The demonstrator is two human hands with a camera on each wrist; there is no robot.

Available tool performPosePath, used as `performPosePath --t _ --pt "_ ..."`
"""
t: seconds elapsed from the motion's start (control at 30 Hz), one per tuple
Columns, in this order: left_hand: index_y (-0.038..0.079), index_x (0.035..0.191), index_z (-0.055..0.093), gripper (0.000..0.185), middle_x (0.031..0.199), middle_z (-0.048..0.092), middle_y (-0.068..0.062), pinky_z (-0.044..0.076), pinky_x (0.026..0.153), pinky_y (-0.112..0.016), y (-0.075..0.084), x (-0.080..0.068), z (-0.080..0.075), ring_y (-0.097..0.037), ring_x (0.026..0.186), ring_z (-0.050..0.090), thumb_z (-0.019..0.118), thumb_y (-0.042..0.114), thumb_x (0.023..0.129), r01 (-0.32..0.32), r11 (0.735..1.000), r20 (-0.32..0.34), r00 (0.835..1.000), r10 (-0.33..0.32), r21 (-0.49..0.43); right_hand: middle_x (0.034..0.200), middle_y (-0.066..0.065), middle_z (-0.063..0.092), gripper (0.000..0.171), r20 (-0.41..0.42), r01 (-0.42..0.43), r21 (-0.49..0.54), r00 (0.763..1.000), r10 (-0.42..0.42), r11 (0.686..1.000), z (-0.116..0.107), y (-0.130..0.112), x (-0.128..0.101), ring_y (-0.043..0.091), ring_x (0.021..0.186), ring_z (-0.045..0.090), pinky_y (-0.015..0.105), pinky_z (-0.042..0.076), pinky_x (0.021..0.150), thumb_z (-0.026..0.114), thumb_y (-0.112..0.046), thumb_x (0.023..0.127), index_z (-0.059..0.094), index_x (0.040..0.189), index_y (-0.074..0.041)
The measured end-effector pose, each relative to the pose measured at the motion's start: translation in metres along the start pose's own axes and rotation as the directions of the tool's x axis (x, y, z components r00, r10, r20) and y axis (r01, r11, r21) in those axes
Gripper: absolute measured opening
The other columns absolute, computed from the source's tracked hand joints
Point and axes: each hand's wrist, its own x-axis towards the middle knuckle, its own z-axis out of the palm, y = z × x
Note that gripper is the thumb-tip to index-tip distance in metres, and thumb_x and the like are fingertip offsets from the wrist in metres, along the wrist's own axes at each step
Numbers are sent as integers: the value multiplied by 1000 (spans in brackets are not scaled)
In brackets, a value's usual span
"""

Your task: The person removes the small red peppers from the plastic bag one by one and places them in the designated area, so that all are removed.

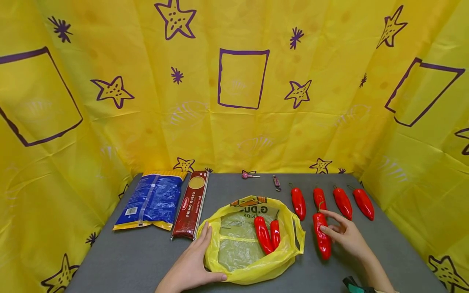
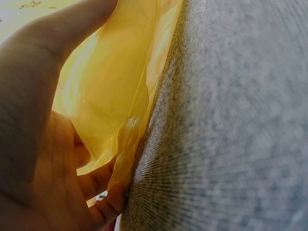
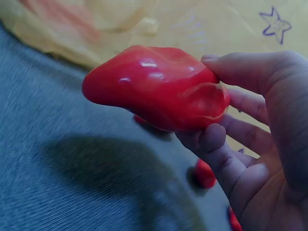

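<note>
My right hand (image 1: pixel 346 236) pinches a glossy red pepper (image 1: pixel 322 236) between thumb and fingers, to the right of the bag. In the right wrist view that pepper (image 3: pixel 154 89) is held above the grey table, its shadow below. Around the left side of an open yellow plastic bag (image 1: pixel 256 274) is my left hand (image 1: pixel 192 262), thumb at the front and fingers on the far side. Its fingers (image 2: pixel 103 185) curl against the bag's yellow film (image 2: pixel 110 82) close to the tabletop. Two red peppers (image 1: pixel 263 235) lie inside the bag, toward its right.
Several more red peppers (image 1: pixel 342 202) lie in a row at the back right. Behind the bag are a lollipop (image 1: pixel 246 176) and a wrapped candy (image 1: pixel 276 183). A spaghetti packet (image 1: pixel 190 205) and a blue packet (image 1: pixel 152 199) lie at left. Yellow curtains (image 1: pixel 234 134) enclose the table.
</note>
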Motion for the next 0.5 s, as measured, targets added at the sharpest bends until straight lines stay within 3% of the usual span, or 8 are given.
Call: performPosePath --t 0.13,0.27,0.5 --pt "8 171 16 143 179 9 -12 35 115 -74 0 1 0 -46 157 27 85 79 68 -2 1000 4 1000 2 -8 122 -12 61 56 22 -66 5 998 66 998 6 11 2 23 63 63 33 54 54 76 -11 99 55 149 2" --pt "8 170 17 142 179 8 -11 35 116 -73 1 1 -1 -46 158 26 85 78 68 6 1000 21 1000 -6 -22 124 0 63 57 6 -117 -29 993 117 993 11 16 4 22 64 63 31 53 55 79 -16 97 58 149 -2" --pt "8 171 16 142 179 8 -11 36 115 -73 1 2 -1 -47 157 27 86 77 69 33 999 46 998 -32 -31 133 16 63 53 -13 -95 -71 995 95 993 16 22 5 15 80 68 29 55 58 78 -17 98 61 146 -4"
